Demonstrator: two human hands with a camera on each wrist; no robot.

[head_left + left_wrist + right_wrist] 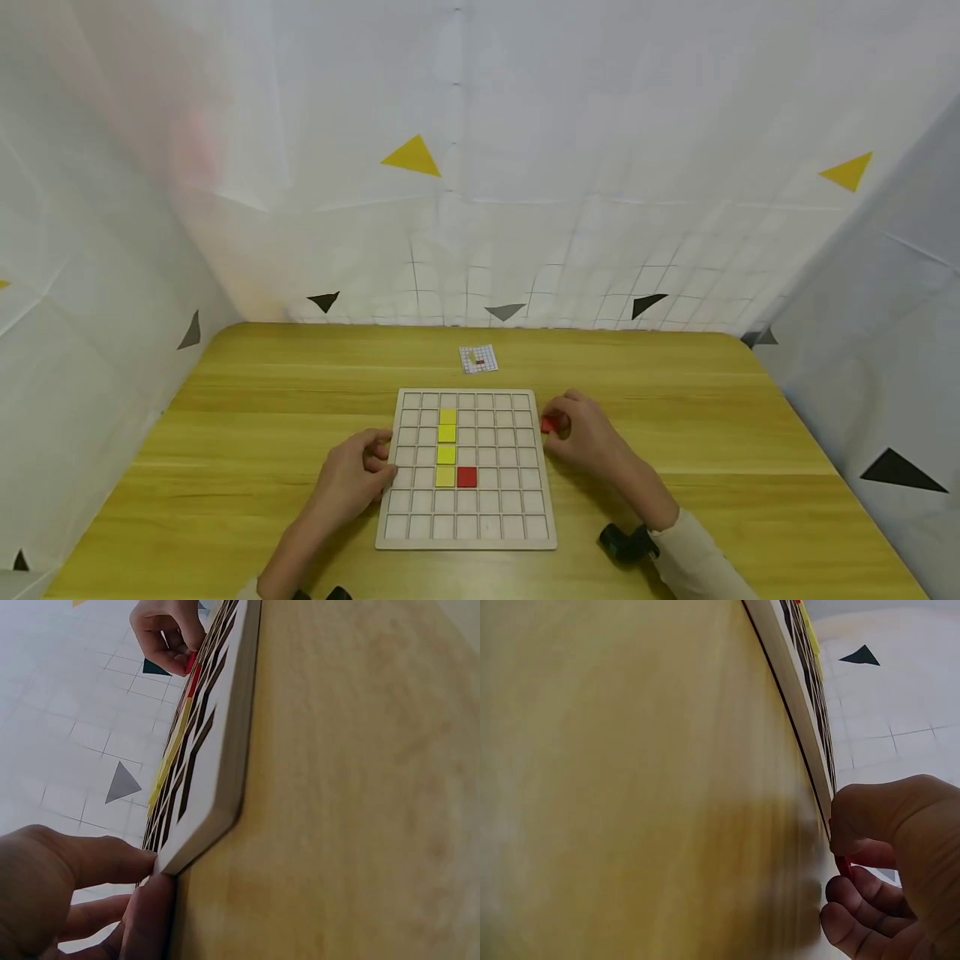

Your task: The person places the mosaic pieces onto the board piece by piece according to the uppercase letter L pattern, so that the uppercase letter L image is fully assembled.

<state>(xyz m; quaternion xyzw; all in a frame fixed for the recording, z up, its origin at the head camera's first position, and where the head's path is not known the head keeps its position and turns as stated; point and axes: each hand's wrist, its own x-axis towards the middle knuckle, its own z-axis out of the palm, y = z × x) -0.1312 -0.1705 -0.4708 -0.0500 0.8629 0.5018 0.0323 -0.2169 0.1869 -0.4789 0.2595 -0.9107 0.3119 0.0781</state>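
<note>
A pale wooden grid board (466,543) lies on the table. Several yellow tiles (446,455) form a column in its third row of cells from the left, and one red tile (467,477) sits directly right of the lowest. My left hand (351,471) holds the board's left edge, thumb and fingers against it; the left wrist view shows the fingertips (148,864) right at the rim. Just off the right edge, my right hand (587,433) pinches another red tile (550,424) between thumb and fingers. That tile is mostly hidden by the fingers in the right wrist view.
Behind the board lies a small card (478,359) printed with a grid and coloured squares. White sheeting (525,250) with yellow, black and grey triangles encloses the wooden table (300,375) at the back and sides. A black device (627,545) is at the right wrist.
</note>
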